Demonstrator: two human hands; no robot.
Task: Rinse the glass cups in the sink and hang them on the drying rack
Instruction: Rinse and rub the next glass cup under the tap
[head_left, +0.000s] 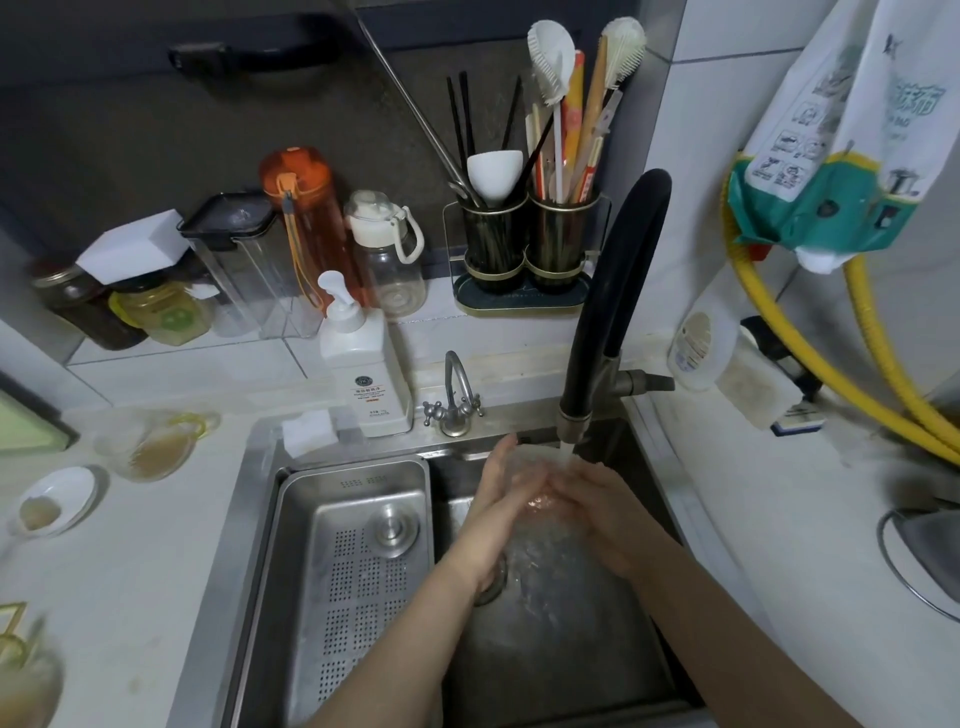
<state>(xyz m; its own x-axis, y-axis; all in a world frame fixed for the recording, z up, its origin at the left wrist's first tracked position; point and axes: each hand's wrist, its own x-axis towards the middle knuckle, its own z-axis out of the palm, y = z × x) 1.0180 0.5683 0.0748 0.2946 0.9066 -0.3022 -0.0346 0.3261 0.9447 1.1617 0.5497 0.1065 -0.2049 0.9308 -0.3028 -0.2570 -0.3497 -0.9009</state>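
Over the steel sink (571, 654), a clear glass cup (543, 486) sits between both my hands under the water stream from the black faucet (613, 291). My left hand (493, 512) holds its left side with fingers wrapped partly around it. My right hand (602, 514) grips the right side. The glass is blurred by water and mostly hidden by my fingers. Another glass cup (148, 447) with a yellow handle and brownish residue stands on the counter to the left. A third, blurred cup (23, 670) is at the bottom left.
A perforated steel tray (358, 571) fills the sink's left half. A soap pump bottle (363, 364), a small tap (454, 395) and a sponge (309, 431) line the back rim. A small white dish (57, 501) lies left. A wire ring (904, 571) shows at right.
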